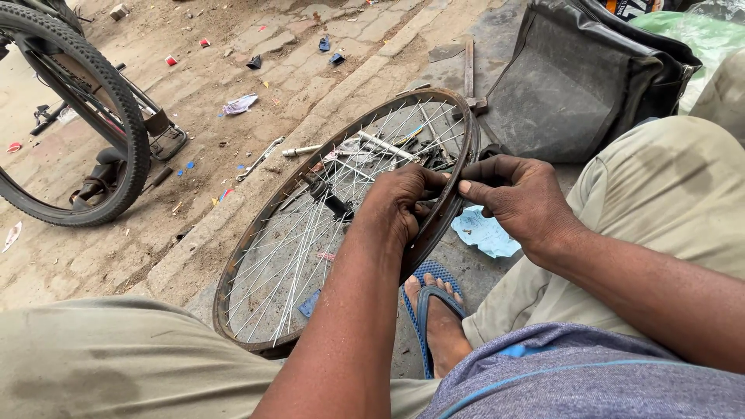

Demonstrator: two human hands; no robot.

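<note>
Head view: dusty brick ground (256, 85), scattered litter, outdoors.

Daylight falls on a dusty brick-paved ground (233, 70) strewn with paper scraps (239, 103). A tyred bicycle wheel (116, 116) stands at left; a black bag (578, 81) and green plastic sheet (702, 35) sit at right.

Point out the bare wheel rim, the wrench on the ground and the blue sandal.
bare wheel rim (233, 268), head view, left edge of the hoop
wrench (260, 158), head view, mid shaft
blue sandal (431, 296), head view, strap
</note>
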